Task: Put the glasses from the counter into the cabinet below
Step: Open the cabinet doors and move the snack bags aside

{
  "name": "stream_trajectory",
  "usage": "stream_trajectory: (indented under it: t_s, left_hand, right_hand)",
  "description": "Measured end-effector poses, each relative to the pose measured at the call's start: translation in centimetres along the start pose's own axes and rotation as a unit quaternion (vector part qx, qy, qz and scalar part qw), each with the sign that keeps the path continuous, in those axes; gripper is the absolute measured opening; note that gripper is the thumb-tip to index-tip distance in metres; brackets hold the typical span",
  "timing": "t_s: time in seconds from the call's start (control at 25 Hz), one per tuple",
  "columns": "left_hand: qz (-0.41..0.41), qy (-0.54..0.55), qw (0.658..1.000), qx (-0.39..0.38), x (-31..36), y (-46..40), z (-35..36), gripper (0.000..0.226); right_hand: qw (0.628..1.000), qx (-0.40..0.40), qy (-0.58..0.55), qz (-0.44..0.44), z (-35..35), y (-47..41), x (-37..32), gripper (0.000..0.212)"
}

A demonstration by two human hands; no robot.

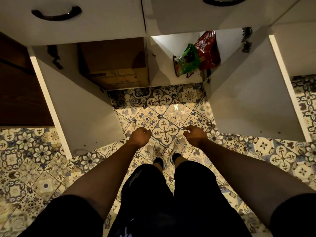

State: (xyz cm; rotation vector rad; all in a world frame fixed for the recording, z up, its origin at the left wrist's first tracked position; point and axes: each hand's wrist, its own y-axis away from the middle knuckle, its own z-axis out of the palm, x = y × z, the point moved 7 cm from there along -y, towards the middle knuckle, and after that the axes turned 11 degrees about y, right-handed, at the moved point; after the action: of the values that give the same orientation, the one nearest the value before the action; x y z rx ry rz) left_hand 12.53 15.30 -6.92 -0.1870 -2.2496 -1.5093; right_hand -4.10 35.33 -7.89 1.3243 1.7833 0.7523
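I look straight down at the white cabinet (pixel 160 72) below the counter, with both of its doors swung open. The left door (pixel 80 106) and the right door (pixel 253 103) stand out over the tiled floor. My left hand (pixel 139 136) hangs in front of me with its fingers curled shut and nothing in it. My right hand (pixel 194 135) hangs beside it, fingers loosely curled, also holding nothing. Both hands are well short of the cabinet opening. No glasses and no counter top are in view.
A brown cardboard box (pixel 118 65) fills the left compartment. A green packet (pixel 187 61) and a red packet (pixel 207 50) lean in the right compartment. Two drawers with dark handles (pixel 56 14) sit above. My feet (pixel 167 149) stand on the patterned tiles between the doors.
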Motion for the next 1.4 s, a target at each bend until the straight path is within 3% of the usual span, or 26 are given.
stream_trajectory:
  t_s: [0.6, 1.04, 1.4]
  left_hand:
    - [0.013, -0.096, 0.994, -0.047, 1.6, -9.6, 5.7, 0.034]
    - [0.035, -0.114, 0.993, -0.016, 3.3, -21.2, 13.8, 0.035]
    - [0.054, -0.147, 0.988, 0.000, 5.9, -31.8, 18.9, 0.032]
  right_hand:
    - [1.000, -0.001, 0.022, 0.000, 3.8, -7.8, 0.1, 0.042]
    - [0.997, -0.048, 0.064, -0.015, 5.4, -22.7, 5.9, 0.052]
    - [0.992, -0.013, 0.114, -0.043, 2.1, -33.8, 8.4, 0.054]
